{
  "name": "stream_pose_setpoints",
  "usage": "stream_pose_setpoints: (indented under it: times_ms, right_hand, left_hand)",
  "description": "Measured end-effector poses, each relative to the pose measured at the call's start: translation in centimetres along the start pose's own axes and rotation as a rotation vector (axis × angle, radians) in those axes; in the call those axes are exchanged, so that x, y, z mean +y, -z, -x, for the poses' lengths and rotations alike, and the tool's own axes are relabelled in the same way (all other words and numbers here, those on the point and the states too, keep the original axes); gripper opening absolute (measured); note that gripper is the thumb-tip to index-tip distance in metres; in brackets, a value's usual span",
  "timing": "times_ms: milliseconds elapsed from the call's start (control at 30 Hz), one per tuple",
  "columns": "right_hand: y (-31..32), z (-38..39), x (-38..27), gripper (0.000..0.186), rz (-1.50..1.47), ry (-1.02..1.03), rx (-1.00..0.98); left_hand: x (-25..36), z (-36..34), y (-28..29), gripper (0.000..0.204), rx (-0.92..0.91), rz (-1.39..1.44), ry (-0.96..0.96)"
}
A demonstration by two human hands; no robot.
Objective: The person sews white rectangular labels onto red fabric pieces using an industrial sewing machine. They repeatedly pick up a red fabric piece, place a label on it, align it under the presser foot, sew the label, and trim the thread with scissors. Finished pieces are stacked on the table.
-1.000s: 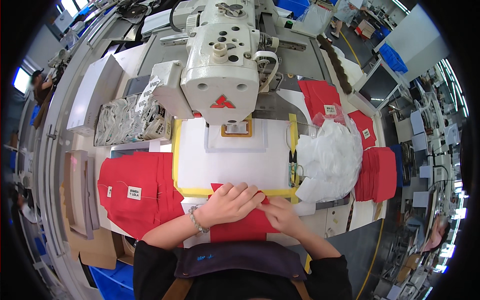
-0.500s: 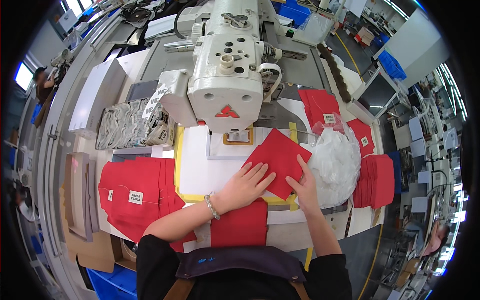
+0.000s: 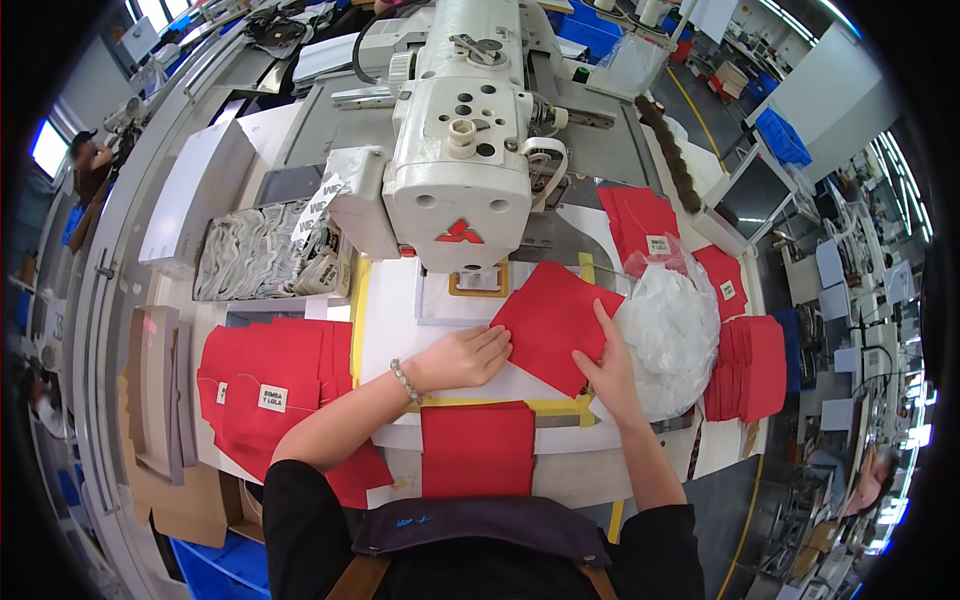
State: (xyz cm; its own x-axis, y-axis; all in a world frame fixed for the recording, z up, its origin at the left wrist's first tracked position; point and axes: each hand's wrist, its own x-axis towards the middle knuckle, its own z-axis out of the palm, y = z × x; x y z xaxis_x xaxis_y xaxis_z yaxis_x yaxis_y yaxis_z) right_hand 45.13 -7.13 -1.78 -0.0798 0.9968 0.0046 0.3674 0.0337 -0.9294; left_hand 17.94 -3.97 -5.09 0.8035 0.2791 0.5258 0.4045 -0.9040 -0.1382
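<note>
A red, four-sided fabric piece lies tilted in front of the sewing machine head. My left hand is at its left corner, fingers pressed together and thumb hidden. At the piece's right edge is my right hand, gripping it with thumb and forefinger apart on top; its other fingers are mostly hidden. Under the machine sits a small brown-yellow frame on a white plate. A stack of red pieces lies nearest my body.
Red pieces with pale labels are piled at left, below a box of labels. A white plastic bag bundle stands right of my right hand, beside another red stack. A small screen stands farther back.
My left hand has slid off the top of the red piece to its left corner, its fingers drawing together. The piece has turned slightly; my right hand stays at its right edge.
</note>
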Motion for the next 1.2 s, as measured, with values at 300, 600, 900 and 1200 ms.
stream_pose_setpoints:
  times_ms: [300, 600, 900, 1200]
  right_hand:
    - [-0.4, -4.5, 1.4, 0.076, 0.121, 0.084, -0.092]
    - [-2.0, -4.2, -1.1, 0.078, 0.079, 0.008, -0.136]
    - [-5.2, -2.7, -1.4, 0.073, -0.252, 0.192, -0.07]
    - [-5.6, -4.9, 0.9, 0.035, 0.461, 0.532, -0.219]
  left_hand:
    - [-1.4, 0.5, -0.5, 0.027, -0.045, -0.101, 0.053]
    - [-1.2, 2.3, 0.3, 0.027, -0.067, -0.094, 0.116]
    - [-1.7, 3.4, 0.6, 0.028, -0.084, -0.169, 0.222]
    - [-2.4, 4.1, 0.2, 0.03, -0.113, -0.226, 0.372]
